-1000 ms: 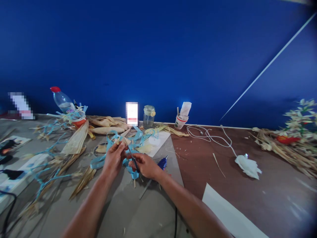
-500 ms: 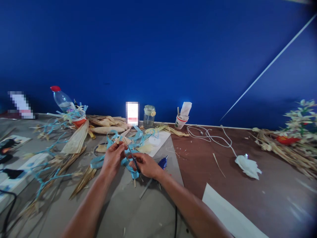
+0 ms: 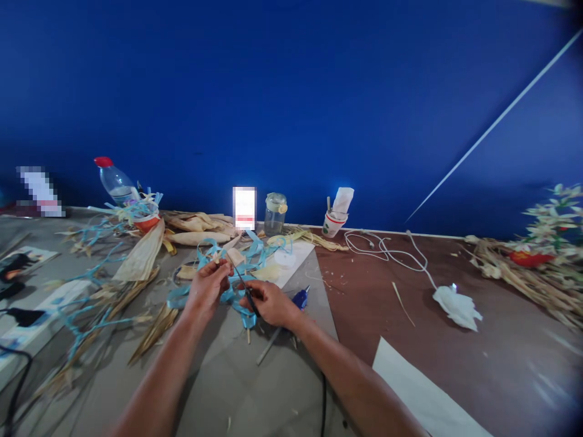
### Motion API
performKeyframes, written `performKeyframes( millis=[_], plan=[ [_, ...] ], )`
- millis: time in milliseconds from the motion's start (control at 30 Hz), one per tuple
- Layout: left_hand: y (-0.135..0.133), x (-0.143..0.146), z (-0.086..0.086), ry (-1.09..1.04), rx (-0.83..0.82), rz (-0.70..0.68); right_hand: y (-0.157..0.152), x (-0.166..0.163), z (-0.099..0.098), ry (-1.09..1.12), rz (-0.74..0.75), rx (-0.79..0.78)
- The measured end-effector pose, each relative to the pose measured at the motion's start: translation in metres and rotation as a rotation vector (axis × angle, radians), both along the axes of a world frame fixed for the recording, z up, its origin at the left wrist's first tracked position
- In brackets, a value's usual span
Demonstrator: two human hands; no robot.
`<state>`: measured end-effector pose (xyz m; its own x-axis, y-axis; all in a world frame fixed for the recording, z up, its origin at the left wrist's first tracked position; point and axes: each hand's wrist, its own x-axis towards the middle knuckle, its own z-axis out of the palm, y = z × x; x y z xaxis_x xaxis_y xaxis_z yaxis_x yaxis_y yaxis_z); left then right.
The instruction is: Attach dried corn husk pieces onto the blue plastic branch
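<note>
My left hand (image 3: pixel 210 282) is closed in a pinch on a small pale piece (image 3: pixel 217 258), perhaps husk, mostly hidden by the fingertips. From my right hand (image 3: pixel 268 300), a slim tool (image 3: pixel 238 274) with a dark handle and a thin metal end slants up toward the left fingertips. Its exact kind is unclear; the right fingers are wrapped round the handle. Loops of light blue ribbon (image 3: pixel 177 297) lie beneath and behind both hands. A blue glue gun (image 3: pixel 300 298) rests just right of the right hand, partly covered by the wrist.
Dried corn husks (image 3: pixel 200 227) lie along the back by a glass jar (image 3: pixel 275 215) and a paper cup (image 3: pixel 334 224). Blue-wrapped stems (image 3: pixel 86 331) and a white power strip (image 3: pixel 43 331) are at left. A white cable (image 3: pixel 416 261) and flower bundle (image 3: pixel 532 273) lie right.
Both hands stay almost in place, with the tool still between them. The whole view has shifted very slightly.
</note>
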<state>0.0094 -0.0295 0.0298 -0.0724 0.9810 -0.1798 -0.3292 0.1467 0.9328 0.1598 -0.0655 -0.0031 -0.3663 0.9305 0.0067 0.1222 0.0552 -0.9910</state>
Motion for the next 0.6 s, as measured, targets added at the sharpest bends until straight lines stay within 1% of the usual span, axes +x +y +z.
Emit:
performKeyframes(
  millis=[100, 233, 300, 400, 500, 533, 600],
  plan=[
    [0.0, -0.001, 0.0, 0.003, 0.016, -0.022, 0.001, 0.003, -0.002, -0.034, 0.006, 0.034],
    [0.0, -0.001, 0.003, 0.008, 0.021, -0.035, 0.002, 0.004, -0.003, -0.001, 0.006, 0.036],
    [-0.001, -0.001, 0.005, 0.007, 0.027, -0.036, 0.002, 0.003, 0.0, 0.018, -0.019, 0.016],
    [-0.003, -0.001, 0.007, 0.024, 0.054, -0.046, 0.001, 0.003, 0.009, 0.046, -0.073, -0.07],
    [-0.004, -0.002, 0.005, 0.086, 0.098, -0.091, 0.0, 0.003, 0.021, 0.196, -0.127, -0.167],
    [-0.004, -0.001, 0.004, 0.112, 0.105, -0.111, 0.0, 0.003, 0.024, 0.276, -0.165, -0.176],
    [-0.004, 0.0, 0.002, 0.164, 0.098, -0.166, 0.001, 0.003, 0.028, 0.426, -0.287, -0.149]
  ],
)
